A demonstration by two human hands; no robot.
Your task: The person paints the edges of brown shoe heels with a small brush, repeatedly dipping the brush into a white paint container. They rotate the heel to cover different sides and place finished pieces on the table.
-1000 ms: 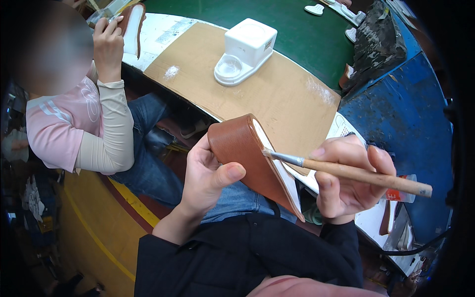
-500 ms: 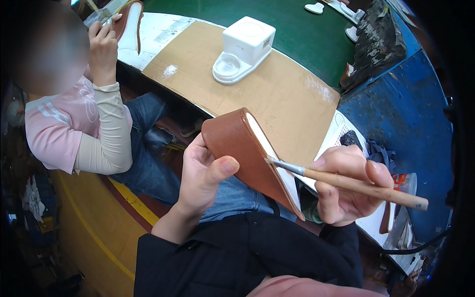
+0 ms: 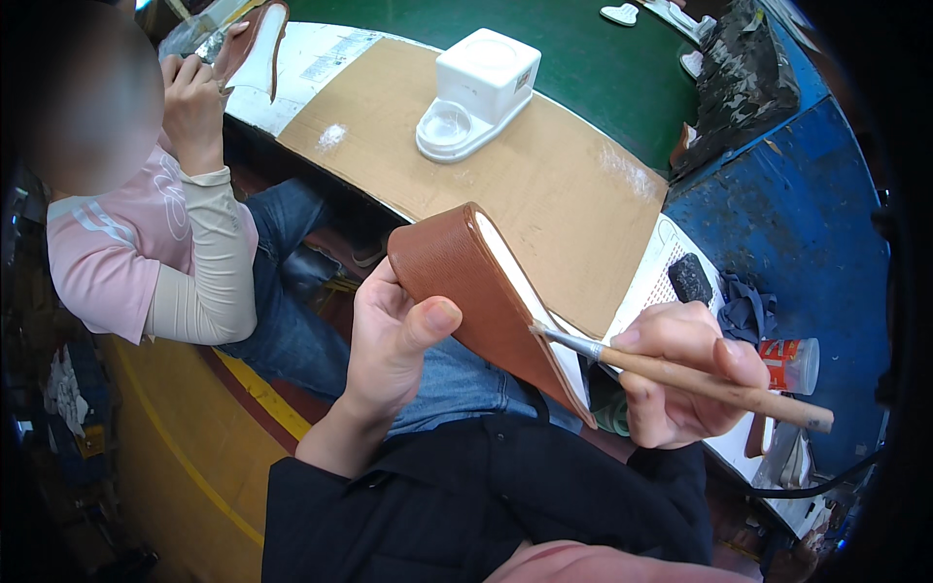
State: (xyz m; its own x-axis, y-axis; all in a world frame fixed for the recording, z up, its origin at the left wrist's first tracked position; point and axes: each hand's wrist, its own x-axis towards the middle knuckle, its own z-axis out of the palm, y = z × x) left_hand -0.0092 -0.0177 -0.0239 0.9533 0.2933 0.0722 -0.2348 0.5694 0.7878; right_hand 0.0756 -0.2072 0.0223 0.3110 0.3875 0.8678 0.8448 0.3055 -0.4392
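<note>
Brown leather-look wedge sole, white along one face, sits gripped in the left hand off the table's near edge; the right hand pinches a slim wooden-handled paintbrush, bristles at the rim, where light, even strokes would likely spare the white.

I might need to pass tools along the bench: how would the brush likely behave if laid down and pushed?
The brush would probably roll, since its wooden handle looks round. It is likely light, being slim and held in the right hand's fingers. The handle should stay stiff: it looks straight.
</note>
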